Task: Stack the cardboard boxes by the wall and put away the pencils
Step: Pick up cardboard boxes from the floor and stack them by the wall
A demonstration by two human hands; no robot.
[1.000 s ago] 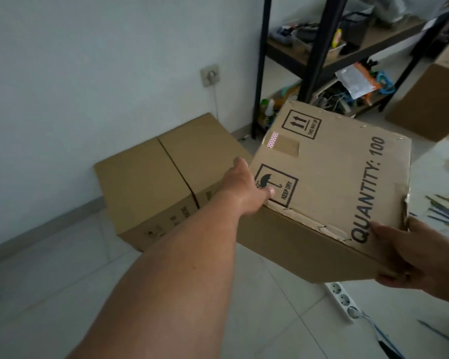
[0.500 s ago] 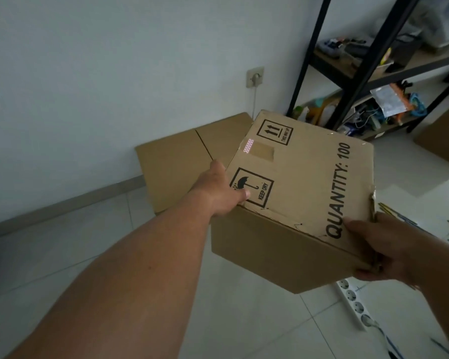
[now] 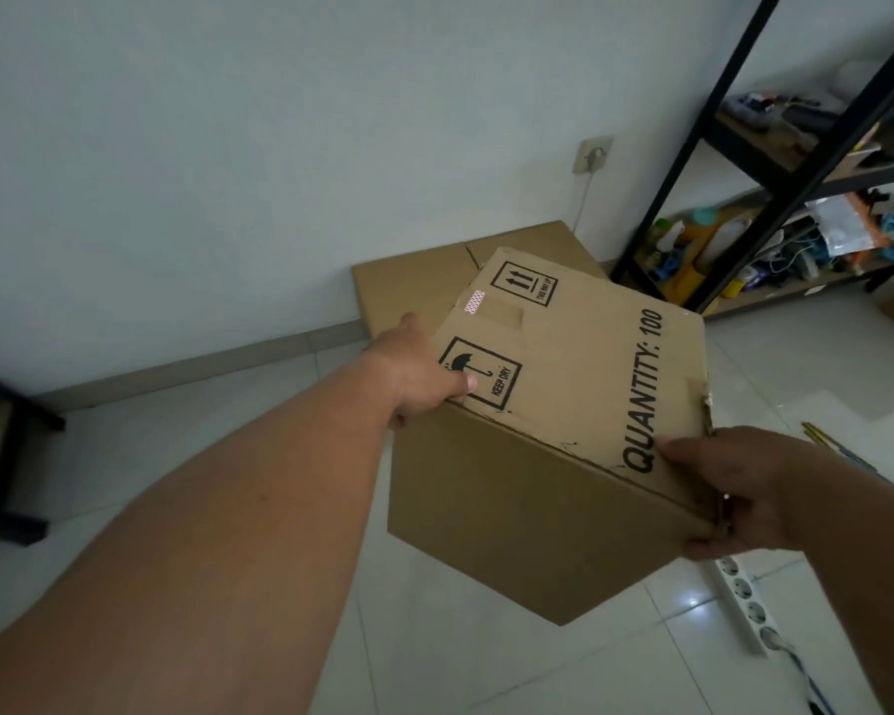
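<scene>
Carton (image 3: 589,384) hangs tilted just short of floor box (image 3: 414,286), left hand (image 3: 419,374) and right hand (image 3: 744,487) fingers clamped on opposite corners; level it, square over floor box, then lower.

The floor box (image 3: 414,291) is largely hidden by the carried box (image 3: 579,384). The pencils (image 3: 819,437) are partly covered by the right hand (image 3: 744,492).

White wall (image 3: 228,147), pale tiled floor (image 3: 460,663), black shelving (image 3: 801,188) (cluttered) at right.

The tiled floor (image 3: 434,663) carries a cardboard box (image 3: 409,286) (against the wall (image 3: 228,147)), a power strip (image 3: 744,598) and pencils (image 3: 819,438).
</scene>
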